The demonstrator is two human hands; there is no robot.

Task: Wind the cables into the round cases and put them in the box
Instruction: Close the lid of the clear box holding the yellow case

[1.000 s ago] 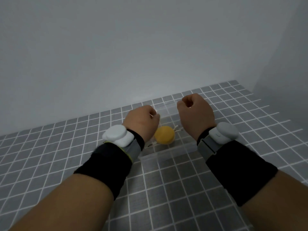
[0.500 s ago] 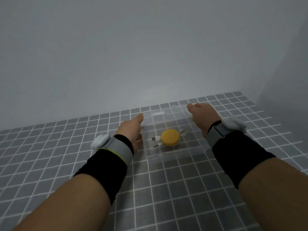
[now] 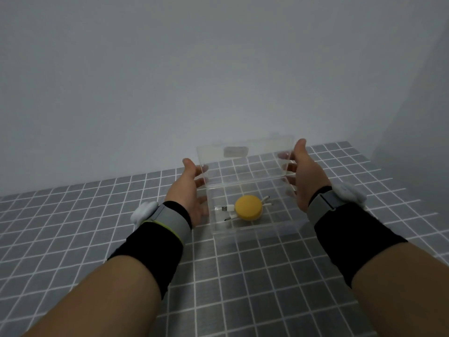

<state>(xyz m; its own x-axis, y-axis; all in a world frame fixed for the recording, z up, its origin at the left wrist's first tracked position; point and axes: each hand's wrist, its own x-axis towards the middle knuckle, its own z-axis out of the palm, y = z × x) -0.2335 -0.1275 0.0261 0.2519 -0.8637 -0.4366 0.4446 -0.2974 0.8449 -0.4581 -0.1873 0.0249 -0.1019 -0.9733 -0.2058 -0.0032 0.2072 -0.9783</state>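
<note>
While a plain grey wall [image 3: 218, 69] fills the far half of the view, the tabletop [image 3: 267, 276] below it is covered in a grey sheet with a white grid. Two forearms reach in from the near edge, each in a black sleeve [image 3: 150, 254] with a grey wrist strap [image 3: 176, 221] that carries a small white pod [image 3: 143, 212].

Between them, in the middle of the tabletop, stands the clear box [image 3: 255, 231]. Its clear lid [image 3: 245, 166] is hinged at the far side and raised, tilted back toward the wall.

At the lid's left edge is the left hand [image 3: 188, 190], spread with straight fingers and thumb up; some fingertips show through the plastic. At the lid's right edge the right hand [image 3: 307, 176] mirrors it, also spread, fingers straight, thumb pointing up. Both seem to touch the lid's edges, though how firmly cannot be told.

Inside the box, on its floor near the middle, lies one yellow round case [image 3: 248, 207]. White cable ends stick out on both sides of it, and a USB plug [image 3: 224, 208] points left.
</note>
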